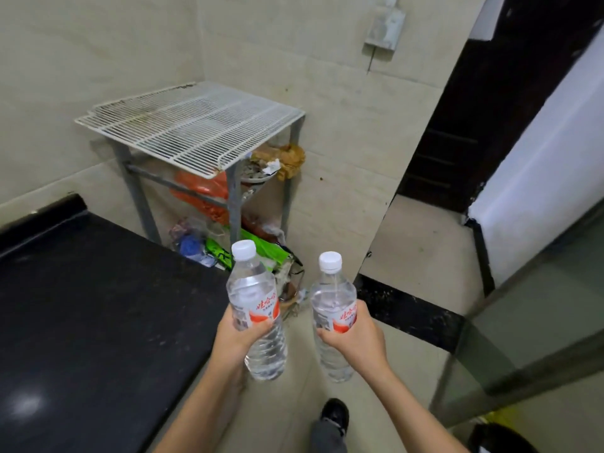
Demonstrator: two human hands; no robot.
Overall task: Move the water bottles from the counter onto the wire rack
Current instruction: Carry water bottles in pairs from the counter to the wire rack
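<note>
I carry two clear water bottles with white caps and red-and-white labels, both upright in the air past the counter's right end. My left hand (240,335) grips the left bottle (253,295) around its label. My right hand (354,338) grips the right bottle (331,297) the same way. The white wire rack (192,125) stands in the wall corner ahead and to the left, its top grid bare, well beyond both bottles. The black counter (91,305) lies to my left with no bottles on the part I see.
Under the rack's top, metal legs and crossbars hold orange, green and blue bags (202,194) and other clutter. A dark doorway (490,103) and a white door (552,171) open on the right. A glass panel (529,325) stands at lower right. My shoe (335,415) is on the tiled floor.
</note>
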